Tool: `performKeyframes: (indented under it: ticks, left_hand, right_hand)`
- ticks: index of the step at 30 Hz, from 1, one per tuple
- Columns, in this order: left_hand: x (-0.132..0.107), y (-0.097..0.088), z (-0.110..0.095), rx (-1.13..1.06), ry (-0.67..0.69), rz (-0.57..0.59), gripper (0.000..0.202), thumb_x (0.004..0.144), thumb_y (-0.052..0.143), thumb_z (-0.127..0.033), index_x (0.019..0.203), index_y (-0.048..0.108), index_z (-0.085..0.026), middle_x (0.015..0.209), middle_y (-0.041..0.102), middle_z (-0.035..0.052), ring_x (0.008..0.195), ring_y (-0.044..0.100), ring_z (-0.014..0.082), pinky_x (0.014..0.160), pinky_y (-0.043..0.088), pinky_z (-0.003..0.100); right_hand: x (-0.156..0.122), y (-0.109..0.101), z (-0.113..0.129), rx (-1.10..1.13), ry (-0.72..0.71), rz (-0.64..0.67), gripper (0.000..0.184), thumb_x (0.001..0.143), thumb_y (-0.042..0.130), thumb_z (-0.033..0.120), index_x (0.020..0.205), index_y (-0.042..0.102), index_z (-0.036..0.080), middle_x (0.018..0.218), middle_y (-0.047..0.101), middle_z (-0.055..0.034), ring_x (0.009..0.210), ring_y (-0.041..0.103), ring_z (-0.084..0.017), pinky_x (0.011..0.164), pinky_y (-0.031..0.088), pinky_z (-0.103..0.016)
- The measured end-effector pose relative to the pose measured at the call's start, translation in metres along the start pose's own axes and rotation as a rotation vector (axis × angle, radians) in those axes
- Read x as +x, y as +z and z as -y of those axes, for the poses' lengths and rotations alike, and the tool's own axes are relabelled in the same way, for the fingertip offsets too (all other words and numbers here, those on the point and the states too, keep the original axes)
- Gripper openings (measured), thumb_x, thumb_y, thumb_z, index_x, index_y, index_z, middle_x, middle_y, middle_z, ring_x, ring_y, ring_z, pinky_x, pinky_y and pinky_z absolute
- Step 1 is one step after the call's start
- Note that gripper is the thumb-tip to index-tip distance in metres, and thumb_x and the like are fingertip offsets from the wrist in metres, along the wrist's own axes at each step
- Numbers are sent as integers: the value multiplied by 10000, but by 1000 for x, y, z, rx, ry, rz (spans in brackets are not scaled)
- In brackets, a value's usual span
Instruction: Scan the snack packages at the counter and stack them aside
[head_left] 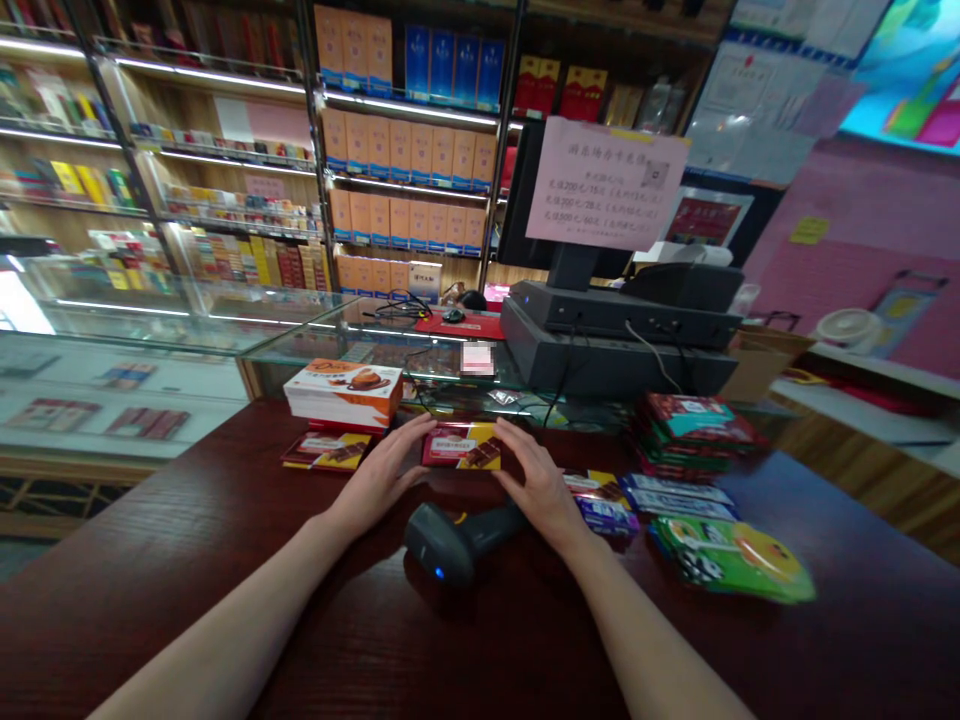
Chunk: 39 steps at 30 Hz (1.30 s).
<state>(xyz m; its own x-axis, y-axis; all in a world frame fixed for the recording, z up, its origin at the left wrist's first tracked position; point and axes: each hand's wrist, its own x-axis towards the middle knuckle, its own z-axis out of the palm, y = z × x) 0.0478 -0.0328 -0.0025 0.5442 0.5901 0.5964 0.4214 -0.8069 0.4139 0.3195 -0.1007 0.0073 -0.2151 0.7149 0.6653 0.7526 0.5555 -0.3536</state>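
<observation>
A chocolate bar (pixel 461 446) in a red and yellow wrapper is between my two hands, its printed face toward me. My left hand (pixel 386 468) grips its left end with fingers and thumb. The right end is pinched in my right hand (pixel 536 485). Just below, a dark grey barcode scanner (pixel 442 543) lies on the counter with a blue light on, its handle running under my right hand. Beside my left hand lie more red and yellow chocolate bars (pixel 324 449). Another chocolate bar (pixel 596 486) and a purple packet (pixel 611 517) sit right of my right hand.
A white and orange box (pixel 345 393) stands behind the left bars on the dark wooden counter (pixel 165 560). Rightward lie blue packets (pixel 679 497), green snack bags (pixel 727 557) and a stack of red-green packs (pixel 694 430). A cash register (pixel 622 340) stands on the glass case behind.
</observation>
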Motion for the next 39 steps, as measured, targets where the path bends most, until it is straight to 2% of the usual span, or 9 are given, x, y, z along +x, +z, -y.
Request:
performKeyframes:
  ticks: [5, 11, 16, 21, 27, 31, 35, 37, 39]
  left_hand:
    - [0, -6, -4, -11, -23, 32, 513, 971, 517, -275, 1467, 390, -310, 1591, 386, 68, 1456, 395, 217, 1201, 361, 448]
    - [1, -10, -12, -134, -102, 75, 500, 957, 526, -314, 1448, 435, -285, 1606, 368, 74, 1458, 393, 243, 1205, 342, 466]
    - [2, -10, -15, -273, -146, 27, 496, 925, 579, -355, 1405, 497, -259, 1550, 462, 81, 1436, 430, 238, 1198, 351, 442]
    - [3, -9, -18, -375, -286, -42, 438, 940, 542, -461, 1312, 583, -232, 1427, 596, 72, 1323, 556, 235, 1135, 427, 412]
    - [4, -5, -23, -248, -441, -61, 433, 959, 447, -521, 1226, 636, -237, 1111, 744, 24, 1053, 689, 219, 947, 525, 340]
    - [6, -3, -27, -182, -473, -113, 403, 960, 425, -511, 1151, 660, -245, 1011, 757, 6, 939, 712, 202, 862, 530, 291]
    - [7, -1, -28, -147, -482, -135, 380, 967, 413, -493, 1143, 652, -256, 1032, 762, 11, 947, 723, 205, 885, 529, 301]
    - [6, 1, -24, -167, -462, -149, 389, 962, 433, -478, 1227, 609, -255, 1089, 758, 25, 1009, 718, 211, 916, 533, 326]
    - [4, 4, -19, -197, -423, -153, 481, 935, 505, -448, 1374, 505, -251, 1138, 747, 42, 1057, 710, 211, 948, 535, 353]
  right_hand:
    - [1, -2, 2, 73, 40, -2, 604, 909, 560, 127, 1472, 441, 311, 1515, 499, -73, 1402, 471, -239, 1174, 382, -487]
    - [2, -5, 0, 268, 97, -1, 564, 893, 626, 178, 1426, 501, 311, 1502, 502, -58, 1398, 466, -223, 1182, 380, -431]
    - [3, -4, -1, 476, 242, -6, 571, 858, 681, 252, 1405, 522, 290, 1452, 560, -70, 1308, 565, -237, 1113, 465, -422]
    - [6, 0, 10, 712, 445, 9, 518, 831, 701, 364, 1314, 581, 224, 1272, 692, -100, 1139, 681, -239, 996, 552, -398]
    - [6, 8, 20, 584, 551, -1, 406, 867, 636, 497, 1144, 677, 203, 1089, 754, -91, 1010, 719, -249, 904, 569, -389]
    - [3, 12, 20, 511, 539, -13, 354, 878, 606, 464, 1119, 687, 218, 1053, 755, -75, 951, 721, -241, 821, 575, -366]
    - [3, 9, 23, 363, 481, 15, 228, 868, 606, 388, 989, 716, 230, 928, 763, -44, 883, 712, -234, 843, 538, -358]
    - [4, 7, 26, 323, 472, 16, 202, 875, 596, 389, 932, 709, 232, 845, 754, -33, 834, 712, -230, 812, 528, -340]
    - [5, 7, 25, 345, 490, 16, 212, 889, 576, 410, 902, 688, 231, 793, 738, -25, 781, 717, -224, 753, 525, -317]
